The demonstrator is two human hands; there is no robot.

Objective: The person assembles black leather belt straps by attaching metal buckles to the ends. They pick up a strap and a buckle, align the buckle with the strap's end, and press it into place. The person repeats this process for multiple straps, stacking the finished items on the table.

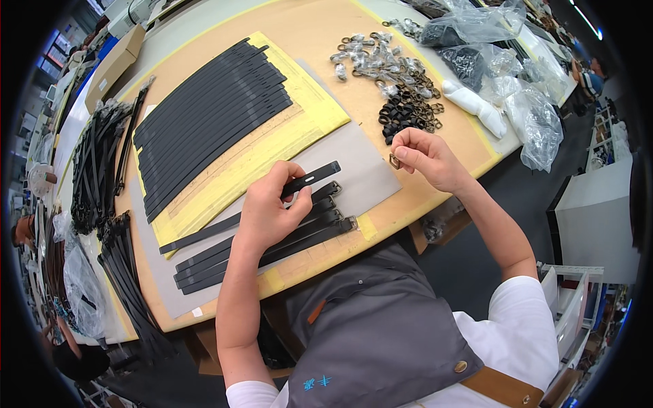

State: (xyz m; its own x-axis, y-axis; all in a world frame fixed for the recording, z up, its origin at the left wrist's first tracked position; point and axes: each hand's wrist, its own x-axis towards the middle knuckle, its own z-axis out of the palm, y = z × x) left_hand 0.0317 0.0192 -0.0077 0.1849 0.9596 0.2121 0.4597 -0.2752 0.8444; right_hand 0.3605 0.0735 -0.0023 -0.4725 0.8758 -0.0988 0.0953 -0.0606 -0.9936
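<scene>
My left hand [269, 204] grips a black belt strap [318, 175] near its slotted end, thumb and fingers closed round it; the strap's tail runs left over the grey sheet. Between thumb and fingertips of my right hand [430, 160] is a small bronze-coloured buckle [394, 161], held apart from the strap. Below my left hand lie several straps with buckles [348, 223] at their right ends. Beyond it, a row of flat black straps [211, 122] rests on a yellow board [316, 126]. A pile of black loops [403, 114] sits just past my right hand.
Bronze buckles, some in clear wrapping [391, 64], spread behind the loops. Bundles of black straps [95, 163] hang over the table's left side. Clear plastic bags [530, 115] and a white wrapped roll [474, 109] lie at the right edge. A cardboard box [115, 68] stands far left.
</scene>
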